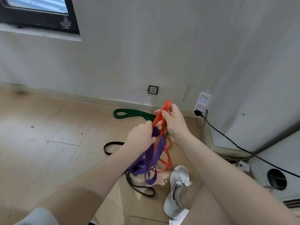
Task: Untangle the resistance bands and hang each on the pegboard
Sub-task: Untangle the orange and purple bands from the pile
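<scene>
Orange band (pixel 162 120) and purple band (pixel 153 153) are lifted mid-frame, knotted together, tails drooping to the floor (pixel 48 127). Right hand (pixel 173 120) pinches the orange loop near its top; left hand (pixel 139 135) grips the purple band at the crossing. Green band (pixel 129 113) lies at 12 o'clock by the wall, black band (pixel 138 187) trails from 9 to 6 o'clock. Looks soft, stretchy, light, grippy rubber; likely snags under tension. Best hold near crossings, feed slack through. Pegboard not in view.
</scene>
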Demonstrator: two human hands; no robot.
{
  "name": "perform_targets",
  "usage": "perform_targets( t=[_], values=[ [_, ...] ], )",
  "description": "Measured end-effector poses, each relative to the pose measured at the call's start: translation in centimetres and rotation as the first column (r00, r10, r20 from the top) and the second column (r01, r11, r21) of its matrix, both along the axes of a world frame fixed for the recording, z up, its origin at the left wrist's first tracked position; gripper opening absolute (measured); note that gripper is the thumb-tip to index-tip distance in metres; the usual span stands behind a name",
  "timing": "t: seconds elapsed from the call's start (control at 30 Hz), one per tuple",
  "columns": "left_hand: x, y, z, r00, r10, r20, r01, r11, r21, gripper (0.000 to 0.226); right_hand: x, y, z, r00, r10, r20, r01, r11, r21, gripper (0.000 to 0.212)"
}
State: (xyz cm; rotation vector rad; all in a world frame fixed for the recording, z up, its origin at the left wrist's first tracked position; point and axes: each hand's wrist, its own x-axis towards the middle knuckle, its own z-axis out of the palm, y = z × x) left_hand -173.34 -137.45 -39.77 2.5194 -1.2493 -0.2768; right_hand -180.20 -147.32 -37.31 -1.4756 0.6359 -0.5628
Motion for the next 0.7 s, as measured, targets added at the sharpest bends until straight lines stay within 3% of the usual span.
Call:
perform_targets(
  t=[0.07,0.13,0.3,0.37,0.5,0.7],
  values=[
    [0.6,-0.1,1.2,0.997,-0.002,0.081,-0.003,0.998,0.061,0.032,-0.4,-0.5,-0.8,0.999,-0.026,-0.025,0.026,1.000,-0.009,0.013],
    [1.6,0.4,2.3,0.997,-0.050,0.064,0.047,0.998,0.040,0.030,-0.7,-1.0,-2.1,0.992,-0.077,-0.096,0.076,0.997,-0.013,0.015],
    [3.0,2.5,4.0,0.965,-0.223,-0.139,0.176,0.941,-0.290,0.034,-0.8,-0.3,-3.9,0.988,-0.093,-0.122,0.105,0.990,0.095,0.008],
    [3.7,2.6,4.1,0.947,-0.236,-0.216,0.154,0.928,-0.340,0.034,-0.3,0.4,-3.3,0.995,-0.020,-0.094,0.031,0.993,0.114,0.009],
    [4.4,2.2,3.3,0.946,-0.221,-0.235,0.144,0.941,-0.306,0.033,0.9,1.2,-0.9,0.991,0.105,-0.078,-0.099,0.992,0.077,0.010],
    [3.8,2.4,2.1,0.901,-0.200,-0.384,-0.046,0.838,-0.544,0.030,1.2,0.6,1.3,0.982,0.152,-0.112,-0.149,0.988,0.042,0.015]
  ],
)
